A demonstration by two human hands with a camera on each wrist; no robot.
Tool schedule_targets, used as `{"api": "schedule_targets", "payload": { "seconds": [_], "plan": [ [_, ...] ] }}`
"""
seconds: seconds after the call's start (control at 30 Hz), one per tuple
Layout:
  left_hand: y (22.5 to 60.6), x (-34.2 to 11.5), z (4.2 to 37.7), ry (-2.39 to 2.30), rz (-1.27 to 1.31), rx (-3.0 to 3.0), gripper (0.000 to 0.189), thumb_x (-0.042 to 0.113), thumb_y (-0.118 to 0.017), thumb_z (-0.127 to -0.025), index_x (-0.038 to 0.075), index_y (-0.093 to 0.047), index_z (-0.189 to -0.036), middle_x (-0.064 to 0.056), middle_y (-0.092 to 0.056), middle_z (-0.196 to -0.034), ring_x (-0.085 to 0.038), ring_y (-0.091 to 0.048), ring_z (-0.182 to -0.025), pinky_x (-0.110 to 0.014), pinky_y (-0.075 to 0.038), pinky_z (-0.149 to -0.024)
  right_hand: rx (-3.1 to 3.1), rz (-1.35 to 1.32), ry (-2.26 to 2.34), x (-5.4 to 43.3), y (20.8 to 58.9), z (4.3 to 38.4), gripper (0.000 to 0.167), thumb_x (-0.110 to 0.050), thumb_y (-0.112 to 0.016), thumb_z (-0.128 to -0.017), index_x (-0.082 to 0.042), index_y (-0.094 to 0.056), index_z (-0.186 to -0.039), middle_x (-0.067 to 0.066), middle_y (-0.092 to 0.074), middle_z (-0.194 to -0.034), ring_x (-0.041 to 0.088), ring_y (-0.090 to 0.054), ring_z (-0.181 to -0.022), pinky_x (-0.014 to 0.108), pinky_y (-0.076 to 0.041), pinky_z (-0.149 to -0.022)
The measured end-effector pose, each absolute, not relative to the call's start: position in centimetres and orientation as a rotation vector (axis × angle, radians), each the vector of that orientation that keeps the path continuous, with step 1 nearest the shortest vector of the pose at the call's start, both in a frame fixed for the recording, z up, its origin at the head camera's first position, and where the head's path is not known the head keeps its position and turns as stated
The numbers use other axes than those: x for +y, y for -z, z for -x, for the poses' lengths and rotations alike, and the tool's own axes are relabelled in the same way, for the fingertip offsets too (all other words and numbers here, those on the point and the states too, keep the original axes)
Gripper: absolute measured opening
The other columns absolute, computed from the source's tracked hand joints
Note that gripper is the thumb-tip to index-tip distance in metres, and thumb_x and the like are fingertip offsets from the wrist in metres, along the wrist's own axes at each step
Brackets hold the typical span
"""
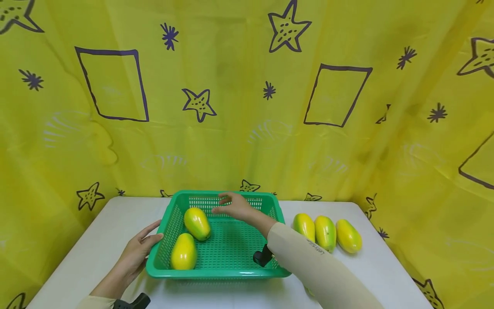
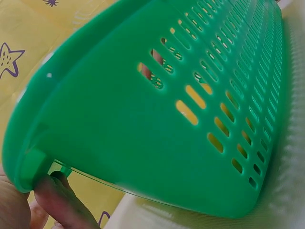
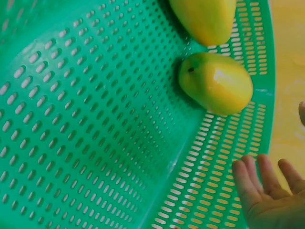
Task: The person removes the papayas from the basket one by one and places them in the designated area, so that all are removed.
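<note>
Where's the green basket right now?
In the head view, low centre: the green basket sits on the white table, between the left hand and the mangoes on its right.

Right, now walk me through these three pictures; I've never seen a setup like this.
There's no machine here, just a person's two bare hands with a camera on each wrist and one on the head. The wide picture looks forward and down from the head. The two close-ups come from the left and right wrists.

On a white table stands a green basket with two yellow-green fruits in its left part. At least three more fruits lie to the basket's right.

The left hand grips the basket's left rim. The right hand is over the basket's far part, holding nothing.
</note>
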State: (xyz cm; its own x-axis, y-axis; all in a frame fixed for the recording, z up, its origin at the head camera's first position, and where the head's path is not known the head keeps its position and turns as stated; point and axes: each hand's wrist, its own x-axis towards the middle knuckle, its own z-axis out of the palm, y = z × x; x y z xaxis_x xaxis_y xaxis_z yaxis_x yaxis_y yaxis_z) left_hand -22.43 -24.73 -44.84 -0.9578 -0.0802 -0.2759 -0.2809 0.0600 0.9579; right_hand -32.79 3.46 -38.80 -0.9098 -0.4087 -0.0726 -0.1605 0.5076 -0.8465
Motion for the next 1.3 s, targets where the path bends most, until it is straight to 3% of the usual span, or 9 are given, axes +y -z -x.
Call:
{"api": "schedule_targets", "payload": {
  "seconds": [0.23,0.5,0.77,1.3],
  "plan": [
    [44.9,-24.7,22.4,-2.022,0.365,2.179,0.067,0.031,-0.061,-0.098,0.017,-0.029,-0.155,0.000,-0.068,-0.113,-0.012,-0.066,-0.085,-0.031,-0.060,-0.074,2.386,0.485,1.484,2.7,40.3,33.8,0.066,-0.030,-0.076,-0.087,-0.014,-0.047,-0.145,0.013,-0.058,-0.135,0.032,-0.058,-0.120,0.050,-0.050,-0.098],
    [44.8,-24.7,22.5,-2.025,0.347,2.177,0.069,0.032,-0.062,-0.097,0.017,-0.029,-0.156,-0.006,-0.066,-0.123,-0.013,-0.066,-0.089,-0.031,-0.060,-0.075,2.333,0.465,1.548,1.7,41.6,34.3,0.064,-0.023,-0.076,-0.087,-0.011,-0.048,-0.143,0.014,-0.058,-0.135,0.032,-0.058,-0.120,0.044,-0.052,-0.098],
    [45.1,-24.9,22.4,-2.039,0.356,2.152,0.071,0.033,-0.063,-0.097,0.016,-0.028,-0.156,-0.007,-0.065,-0.126,-0.013,-0.066,-0.091,-0.033,-0.060,-0.077,2.280,0.502,1.549,0.4,42.9,34.0,0.064,-0.019,-0.076,-0.087,-0.008,-0.048,-0.143,0.018,-0.056,-0.136,0.034,-0.057,-0.120,0.050,-0.051,-0.097],
    [45.0,-24.8,22.3,-2.045,0.349,2.160,0.068,0.031,-0.061,-0.098,0.018,-0.028,-0.156,-0.010,-0.063,-0.129,-0.015,-0.067,-0.093,-0.035,-0.060,-0.078,2.348,0.483,1.455,-0.8,44.0,34.3,0.066,-0.022,-0.079,-0.084,-0.010,-0.050,-0.142,0.013,-0.059,-0.132,0.030,-0.061,-0.114,0.040,-0.056,-0.089]
  ]
}}
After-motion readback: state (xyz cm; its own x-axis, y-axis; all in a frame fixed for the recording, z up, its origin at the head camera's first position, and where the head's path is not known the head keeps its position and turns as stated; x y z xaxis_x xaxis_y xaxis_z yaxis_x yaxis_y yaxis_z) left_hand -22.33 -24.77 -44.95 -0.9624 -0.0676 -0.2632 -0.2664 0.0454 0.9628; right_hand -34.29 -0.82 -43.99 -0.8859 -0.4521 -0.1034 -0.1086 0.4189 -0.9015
